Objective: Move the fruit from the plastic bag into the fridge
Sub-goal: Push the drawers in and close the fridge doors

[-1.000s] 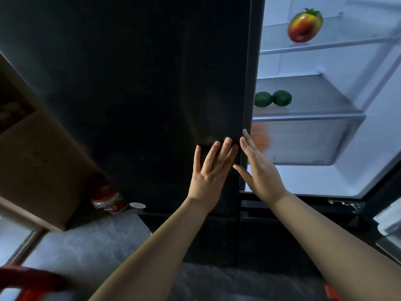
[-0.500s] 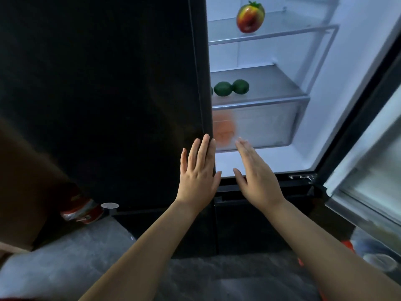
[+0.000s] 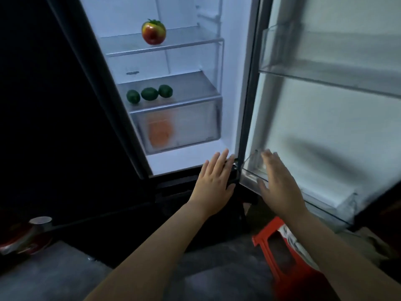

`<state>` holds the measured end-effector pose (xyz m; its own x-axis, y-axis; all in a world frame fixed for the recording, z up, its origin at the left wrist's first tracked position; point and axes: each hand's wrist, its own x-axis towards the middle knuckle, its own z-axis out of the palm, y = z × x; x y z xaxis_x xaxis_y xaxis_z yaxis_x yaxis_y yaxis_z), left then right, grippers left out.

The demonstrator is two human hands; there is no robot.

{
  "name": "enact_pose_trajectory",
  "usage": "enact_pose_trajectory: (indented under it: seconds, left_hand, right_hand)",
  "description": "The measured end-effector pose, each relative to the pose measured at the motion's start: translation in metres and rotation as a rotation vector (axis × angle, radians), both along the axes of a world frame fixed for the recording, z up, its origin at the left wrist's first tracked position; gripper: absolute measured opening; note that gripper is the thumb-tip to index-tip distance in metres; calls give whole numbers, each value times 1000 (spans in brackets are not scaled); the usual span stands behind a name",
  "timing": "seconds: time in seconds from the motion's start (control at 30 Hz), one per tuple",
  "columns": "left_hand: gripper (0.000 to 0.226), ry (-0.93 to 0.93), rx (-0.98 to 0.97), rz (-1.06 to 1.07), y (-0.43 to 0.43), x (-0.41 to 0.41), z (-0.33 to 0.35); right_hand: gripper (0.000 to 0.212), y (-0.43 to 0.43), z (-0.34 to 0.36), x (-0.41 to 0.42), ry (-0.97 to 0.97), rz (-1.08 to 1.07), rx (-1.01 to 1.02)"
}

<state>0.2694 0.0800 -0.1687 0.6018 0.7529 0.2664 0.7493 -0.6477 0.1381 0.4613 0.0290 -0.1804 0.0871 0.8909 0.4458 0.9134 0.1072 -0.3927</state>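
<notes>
The fridge (image 3: 230, 88) stands open and lit. A red-yellow fruit (image 3: 153, 32) sits on the upper glass shelf. Three green fruits (image 3: 149, 94) lie in a row on the shelf below. Something orange (image 3: 160, 132) shows blurred through the frosted drawer. My left hand (image 3: 213, 183) is held flat with straight fingers in front of the fridge's lower edge. My right hand (image 3: 280, 183) is flat too, before the lowest bin of the open right door (image 3: 325, 131). Both hands hold nothing. No plastic bag is in view.
The dark left door (image 3: 54, 105) is closed and fills the left side. A red plastic stool (image 3: 282, 257) stands on the grey floor under my right forearm. A red-labelled container (image 3: 26, 235) lies at the lower left. The open door carries clear bins (image 3: 325, 59).
My view has swung right, from the closed dark door to the open compartment and right door. Both hands stayed flat and moved right along with it. A third green fruit came into sight.
</notes>
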Motion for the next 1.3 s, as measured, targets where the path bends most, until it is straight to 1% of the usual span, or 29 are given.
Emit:
enact_pose_trajectory:
  seconds: [0.17,0.3,0.43,0.5,0.57,0.77,1.0,1.3]
  left_hand:
    - [72,148,-93,-128,-24,72,-15]
    - [70,194,-150,-205,-39,115,-27]
    - [68,240,-198,-265,-55,148,-35]
    - [69,297,-194,-276,-61,160,-43]
    - [71,330,-189,-245,-67,168,-52]
    - [70,326,-143,-220,-70,173,-58]
    - [72,351,-110,-181,-72,164,-65]
    - [76,386,-119,-153,-75,116,-64]
  right_hand:
    - [63,-47,-26,69,-53,-152,-158]
    - [64,-76,-43,101,-124,-219,-202]
    - [55,-100,-52,121,-144,-254,-235]
    - [52,-108,-59,129,-206,-260,-227]
    - [54,-114,-66,134,-278,-231,-237]
    - [51,-122,-73,135,-307,-241,-216]
    - [51,-124,-74,121,-263,-226,-170]
    - [55,-139,-77,65,-222,-152,-202]
